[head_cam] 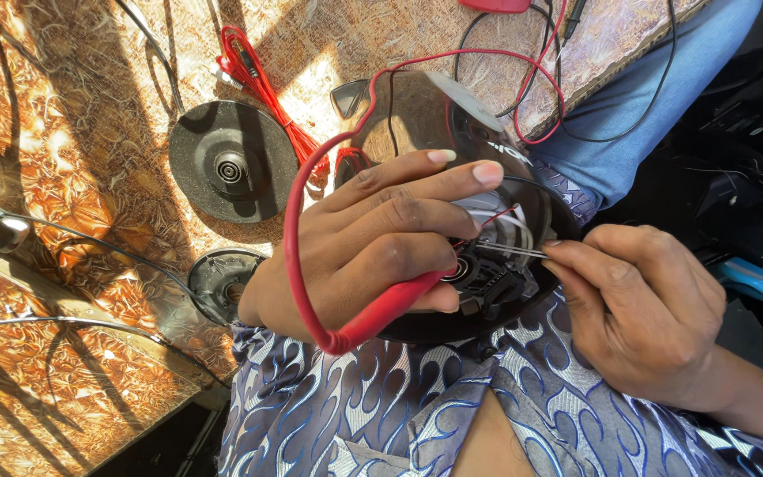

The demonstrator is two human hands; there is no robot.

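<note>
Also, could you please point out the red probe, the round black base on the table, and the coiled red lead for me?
red probe [399, 305], head view, on its thick handle under the left hand.
round black base [233, 161], head view, beside its centre connector.
coiled red lead [253, 66], head view, on the bundled loops.

The one camera sat on my head and looked steeply down over my chest, close above my left hand [373, 243] and right hand [642, 309], which filled the middle of the view. Beyond my left hand it took in the patterned table top [64, 177]; past my right hand it caught only a dark strip of floor. There was no second view to share anything with it.
</note>
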